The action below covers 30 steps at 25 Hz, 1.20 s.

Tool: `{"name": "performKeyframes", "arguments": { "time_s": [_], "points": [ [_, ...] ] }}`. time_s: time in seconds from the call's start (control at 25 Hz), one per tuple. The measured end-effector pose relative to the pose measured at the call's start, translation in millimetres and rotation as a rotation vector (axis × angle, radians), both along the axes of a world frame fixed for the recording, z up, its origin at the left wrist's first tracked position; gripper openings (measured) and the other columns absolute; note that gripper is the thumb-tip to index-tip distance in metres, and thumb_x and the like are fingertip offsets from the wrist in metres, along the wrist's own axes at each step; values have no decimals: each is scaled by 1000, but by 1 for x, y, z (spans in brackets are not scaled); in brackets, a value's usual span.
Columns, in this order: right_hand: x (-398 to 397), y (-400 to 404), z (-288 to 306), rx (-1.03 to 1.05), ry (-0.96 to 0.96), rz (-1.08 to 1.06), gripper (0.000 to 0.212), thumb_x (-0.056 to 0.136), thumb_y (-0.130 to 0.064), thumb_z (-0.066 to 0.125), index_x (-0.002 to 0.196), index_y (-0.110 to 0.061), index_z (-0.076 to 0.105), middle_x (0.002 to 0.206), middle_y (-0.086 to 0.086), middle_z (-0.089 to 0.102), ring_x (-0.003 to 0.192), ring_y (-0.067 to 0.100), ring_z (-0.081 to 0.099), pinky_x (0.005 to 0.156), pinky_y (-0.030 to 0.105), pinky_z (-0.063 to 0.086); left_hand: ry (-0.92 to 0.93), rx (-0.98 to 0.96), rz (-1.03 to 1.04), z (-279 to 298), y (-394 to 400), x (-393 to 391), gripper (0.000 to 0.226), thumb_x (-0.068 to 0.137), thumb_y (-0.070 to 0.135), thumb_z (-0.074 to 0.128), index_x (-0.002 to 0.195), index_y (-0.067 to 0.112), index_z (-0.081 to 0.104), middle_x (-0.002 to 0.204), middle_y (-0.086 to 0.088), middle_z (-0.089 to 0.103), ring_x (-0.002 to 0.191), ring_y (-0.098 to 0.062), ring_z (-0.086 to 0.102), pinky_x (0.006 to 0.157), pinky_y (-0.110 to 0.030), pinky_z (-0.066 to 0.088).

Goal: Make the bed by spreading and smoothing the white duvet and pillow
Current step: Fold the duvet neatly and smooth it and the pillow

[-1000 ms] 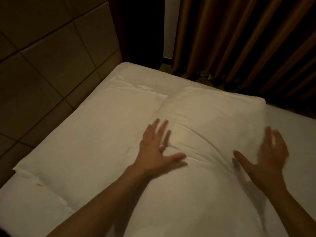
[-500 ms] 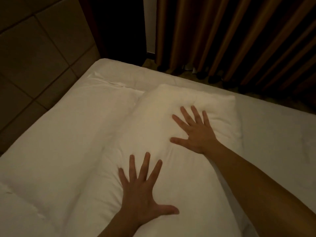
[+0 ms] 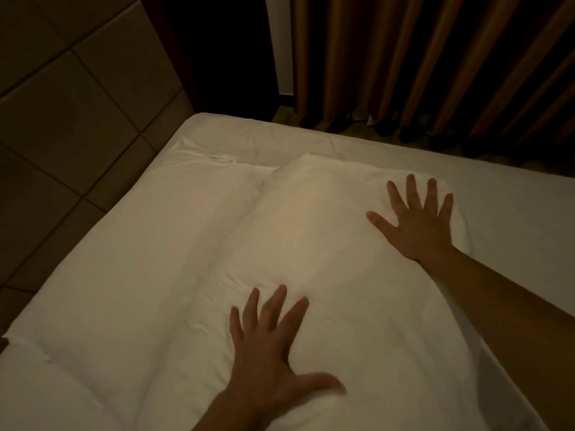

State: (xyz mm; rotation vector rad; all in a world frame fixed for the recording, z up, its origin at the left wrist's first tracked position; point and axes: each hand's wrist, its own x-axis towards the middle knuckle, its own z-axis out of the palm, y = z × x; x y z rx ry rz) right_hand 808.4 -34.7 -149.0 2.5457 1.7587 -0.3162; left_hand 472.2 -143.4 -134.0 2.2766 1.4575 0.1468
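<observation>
White pillow point(image 3: 326, 259) runs lengthwise away from the person, left hand point(image 3: 267, 353) flat near, right hand point(image 3: 417, 225) flat at its far corner.

Dim, warm light; padded panel headboard point(image 3: 77, 126) at left; brown pleated curtains point(image 3: 435, 57) at far side, hems reaching floor point(image 3: 357, 124); pale wall strip point(image 3: 281, 45) beside dark gap point(image 3: 224, 51).

My left hand point(image 3: 264, 365) and right hand point(image 3: 420, 227) are bare, no rings I think, and my arms have no sleeves.
</observation>
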Motion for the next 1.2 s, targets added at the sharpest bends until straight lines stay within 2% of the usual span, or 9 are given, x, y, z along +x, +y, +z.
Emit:
{"name": "performKeyframes", "arguments": {
  "time_s": [0.12, 0.28, 0.4, 0.56, 0.68, 0.88, 0.96, 1.08, 1.2],
  "points": [
    [-50, -44, 33, 157, 67, 93, 90, 81, -91, 4, 155, -45, -19, 164, -3, -31, 150, 33, -29, 119, 63, -11, -110, 103, -32, 41, 84, 32, 86, 81, 92, 12, 156, 51, 14, 168, 13, 1, 155, -26, -14, 119, -65, -3],
    [-102, -98, 18, 17, 27, 69, 93, 76, -96, -2, 154, -47, -13, 164, 0, -30, 149, 37, -28, 114, 72, -10, 166, 112, -288, 30, 152, 115, 77, 86, 83, -3, 157, 51, -2, 167, 13, -18, 149, -35, -31, 110, -79, -7],
    [-82, -113, -4, -28, 64, -53, 94, 72, -98, -3, 152, -51, -22, 164, -2, -31, 150, 37, -27, 111, 75, -5, 322, 151, -311, -9, 151, 124, 80, 85, 88, -4, 156, 51, -5, 167, 14, -18, 148, -36, -31, 107, -79, -9],
    [-68, -145, -22, -54, 104, -183, 98, 65, -100, -7, 147, -52, -30, 163, -1, -32, 151, 37, -24, 112, 76, -1, 291, 146, -326, -2, 147, 122, 77, 90, 84, 3, 158, 48, -3, 167, 14, -17, 151, -30, -26, 115, -71, -11],
    [-66, -150, -17, -102, 179, -226, 95, 67, -101, -3, 144, -53, -34, 162, -2, -35, 151, 37, -24, 112, 76, 1, 170, 39, -59, 2, 156, 58, 80, 90, 83, 10, 160, 44, 3, 169, 11, -7, 155, -23, -12, 121, -61, -5],
    [-82, -142, 12, -163, 98, -261, 103, 54, -102, -17, 141, -53, -38, 163, 0, -33, 151, 37, -23, 113, 74, 4, 281, -148, 478, 7, 187, -143, 113, 66, 103, 11, 159, 41, -6, 170, 3, -10, 154, -37, -11, 115, -74, 0],
    [-115, -101, 42, -124, 39, -157, 110, 57, -102, -13, 149, -45, -32, 164, 5, -31, 150, 36, -26, 117, 70, -1, 275, -154, 579, 8, 196, -193, 122, 62, 105, 15, 160, 35, -7, 170, -1, -9, 154, -37, -12, 114, -75, 0],
    [-221, -5, 77, 122, 45, 274, 102, 76, -96, 10, 159, -40, -10, 168, 0, -17, 153, 26, -22, 122, 54, -9, 220, -271, 672, -8, 193, -245, 132, 59, 106, 20, 161, 28, -7, 170, -5, -9, 154, -39, -12, 113, -77, 0],
    [-349, 83, 47, 54, 63, 636, 96, 82, -89, 17, 159, -38, -10, 167, 2, -20, 152, 26, -24, 123, 51, -11, 235, -325, 745, -41, 178, -303, 133, 60, 105, 19, 160, 25, -12, 169, -7, -12, 153, -41, -14, 112, -76, -1]
  ]
}}
